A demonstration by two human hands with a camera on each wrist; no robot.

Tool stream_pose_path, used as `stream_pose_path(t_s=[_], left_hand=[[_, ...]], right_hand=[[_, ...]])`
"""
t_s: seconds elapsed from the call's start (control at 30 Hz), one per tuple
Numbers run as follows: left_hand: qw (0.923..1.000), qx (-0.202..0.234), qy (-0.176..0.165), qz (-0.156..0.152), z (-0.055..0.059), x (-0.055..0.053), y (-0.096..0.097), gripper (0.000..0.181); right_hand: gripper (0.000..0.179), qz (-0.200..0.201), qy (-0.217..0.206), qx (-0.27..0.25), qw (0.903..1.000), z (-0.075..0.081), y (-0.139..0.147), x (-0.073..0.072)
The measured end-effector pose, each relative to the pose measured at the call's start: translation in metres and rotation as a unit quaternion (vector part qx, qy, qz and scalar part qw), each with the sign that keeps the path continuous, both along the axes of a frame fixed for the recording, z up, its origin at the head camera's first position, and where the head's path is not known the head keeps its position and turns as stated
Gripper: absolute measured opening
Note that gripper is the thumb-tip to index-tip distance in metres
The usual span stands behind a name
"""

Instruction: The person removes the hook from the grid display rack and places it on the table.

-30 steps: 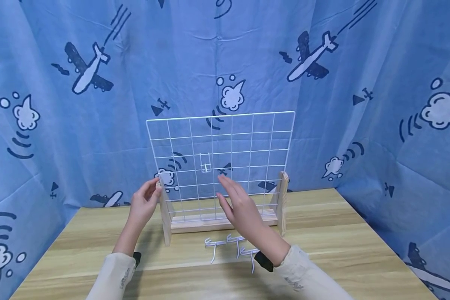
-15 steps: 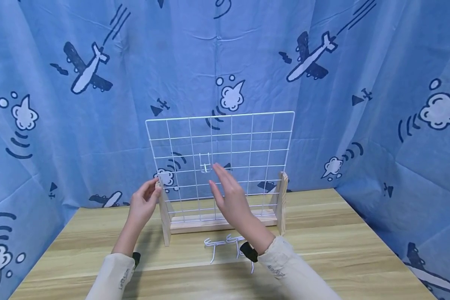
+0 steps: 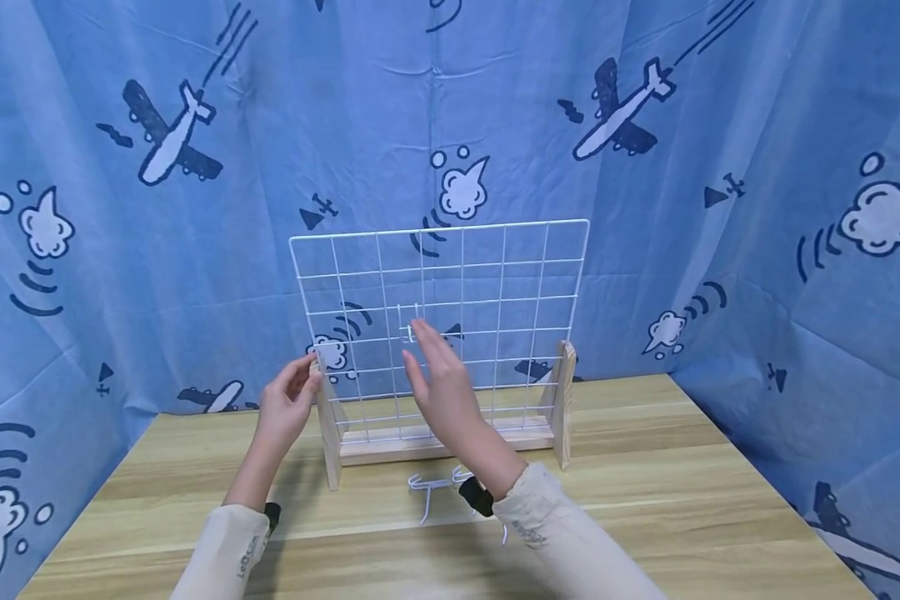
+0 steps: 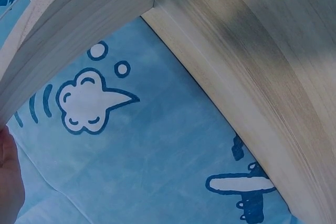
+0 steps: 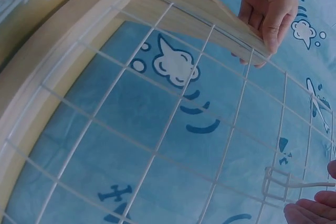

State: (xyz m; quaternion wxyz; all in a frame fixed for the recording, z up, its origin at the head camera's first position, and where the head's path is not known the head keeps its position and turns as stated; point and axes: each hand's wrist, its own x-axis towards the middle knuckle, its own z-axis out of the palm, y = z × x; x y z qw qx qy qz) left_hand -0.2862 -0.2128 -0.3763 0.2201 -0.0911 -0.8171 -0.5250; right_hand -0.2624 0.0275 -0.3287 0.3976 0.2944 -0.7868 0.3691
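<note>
A white wire grid panel (image 3: 462,266) stands upright in a wooden stand (image 3: 397,452). My left hand (image 3: 288,400) pinches the top of the stand's left upright (image 3: 328,433); the right wrist view shows its thumb and fingers (image 5: 273,24) on either side of that wood. One white wire hook (image 5: 304,185) hangs on the grid left of centre, its prong pointing out toward me. Beside it is my right hand (image 3: 450,400), fingers extended and thumb apart. In the right wrist view the prong lies between thumb and fingertips (image 5: 310,212), without a visible grip.
Several loose white hooks (image 3: 428,484) lie on the wood-grain table (image 3: 645,500) in front of the stand, partly hidden by my right wrist. A blue curtain (image 3: 532,108) with planes and clouds surrounds the back and sides.
My right hand has moved left and slightly up across the grid to the hanging hook, its wrist now covering more of the loose hooks. The left hand keeps its hold on the upright.
</note>
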Motion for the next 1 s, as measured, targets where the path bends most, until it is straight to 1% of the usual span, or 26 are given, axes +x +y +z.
stream_pose_path(t_s=[0.1, 0.37, 0.6, 0.77, 1.0], left_hand=[[1.0000, -0.002, -0.001, -0.001, 0.000, 0.000, -0.001, 0.038], [0.9998, 0.005, -0.017, -0.012, -0.002, 0.001, -0.002, 0.040], [0.9998, 0.003, -0.021, -0.006, -0.001, 0.001, -0.001, 0.039], [0.9999, 0.001, -0.017, -0.004, 0.000, 0.001, -0.001, 0.039], [0.9997, -0.008, -0.022, -0.004, 0.001, 0.001, -0.001, 0.040]], right_hand=[[0.040, -0.009, -0.007, 0.002, 0.9999, 0.001, -0.002, 0.000], [0.039, -0.017, -0.025, -0.003, 0.9995, 0.000, -0.005, 0.000], [0.039, -0.020, -0.015, -0.009, 0.9997, 0.000, -0.008, -0.002], [0.039, -0.027, -0.006, -0.014, 0.9995, 0.002, -0.010, -0.004], [0.038, -0.039, -0.002, -0.010, 0.9992, 0.003, -0.015, -0.010]])
